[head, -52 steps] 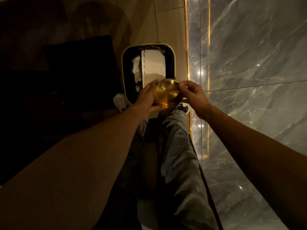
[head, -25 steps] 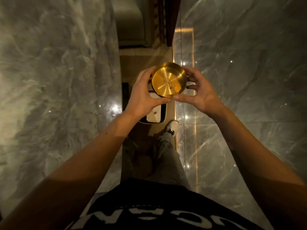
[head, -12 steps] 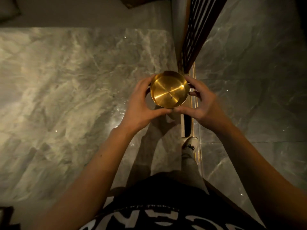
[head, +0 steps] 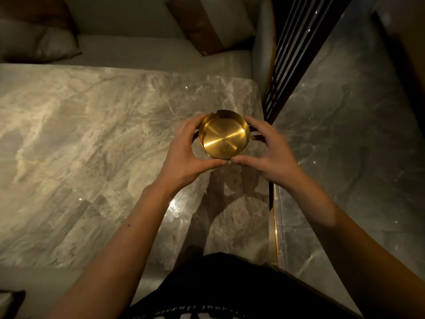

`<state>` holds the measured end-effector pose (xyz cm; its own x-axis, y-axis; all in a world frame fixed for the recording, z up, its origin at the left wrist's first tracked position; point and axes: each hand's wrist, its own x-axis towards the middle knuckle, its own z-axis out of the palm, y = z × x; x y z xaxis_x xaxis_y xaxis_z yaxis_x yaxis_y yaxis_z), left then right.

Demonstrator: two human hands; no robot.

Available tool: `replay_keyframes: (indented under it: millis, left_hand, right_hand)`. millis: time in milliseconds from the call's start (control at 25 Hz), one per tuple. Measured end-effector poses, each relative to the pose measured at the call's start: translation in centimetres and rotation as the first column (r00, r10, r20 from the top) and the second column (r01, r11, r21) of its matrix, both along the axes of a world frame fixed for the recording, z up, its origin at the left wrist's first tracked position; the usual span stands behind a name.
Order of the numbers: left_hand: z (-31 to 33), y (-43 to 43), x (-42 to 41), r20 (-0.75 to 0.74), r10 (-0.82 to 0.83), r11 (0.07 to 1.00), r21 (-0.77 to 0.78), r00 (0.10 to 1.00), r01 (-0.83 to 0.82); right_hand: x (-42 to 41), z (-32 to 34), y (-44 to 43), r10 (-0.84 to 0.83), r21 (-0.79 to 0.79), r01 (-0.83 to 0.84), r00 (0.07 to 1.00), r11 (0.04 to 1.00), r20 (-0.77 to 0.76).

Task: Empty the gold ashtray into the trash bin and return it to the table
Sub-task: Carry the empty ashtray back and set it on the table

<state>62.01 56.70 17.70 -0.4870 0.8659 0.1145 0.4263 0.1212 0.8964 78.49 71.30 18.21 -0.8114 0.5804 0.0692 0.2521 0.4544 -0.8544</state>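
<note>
A round gold ashtray [head: 224, 134] with a notched rim is held upright over the right end of the grey marble table [head: 92, 146]. Its shiny inside looks bare apart from a few small specks. My left hand [head: 186, 153] cups its left side and my right hand [head: 269, 153] cups its right side, thumbs meeting under the near rim. I cannot tell whether its base touches the table. The trash bin is out of view.
A pale sofa seat [head: 147, 51] with a grey cushion [head: 39, 44] and a brown-and-cream cushion [head: 213, 24] runs along the table's far side. A dark slatted screen [head: 292, 56] stands right of the table, with glossy marble floor [head: 356, 146] beyond it.
I have turned from the trash bin on the floor to the marble table, carrying the ashtray in both hands. It went from tipped over the bin to upright and is now above the tabletop.
</note>
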Motion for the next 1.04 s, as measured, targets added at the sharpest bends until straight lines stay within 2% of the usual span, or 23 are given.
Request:
replay_keyframes:
  millis: [480,920,1040]
  left_hand:
    - [4.8,-2.6,-2.1,-0.053,0.098,0.994,0.055,0.994,-0.095]
    - [6.1,-11.2,-19.5,-0.140,-0.029,0.997,0.068,0.990,0.039]
    - [6.6,-13.3,-23.4,-0.123,-0.037,0.996,0.082,0.992,0.048]
  right_hand:
    - [-3.3,5.2,-1.8,0.061,0.070,-0.056,0.996,0.996,-0.061]
    - [-19.0,6.3,-13.3,-0.118,0.070,0.123,0.990,0.990,-0.077]
    - [-22.6,7.2,-15.5,-0.130,0.062,0.133,0.990,0.989,-0.056]
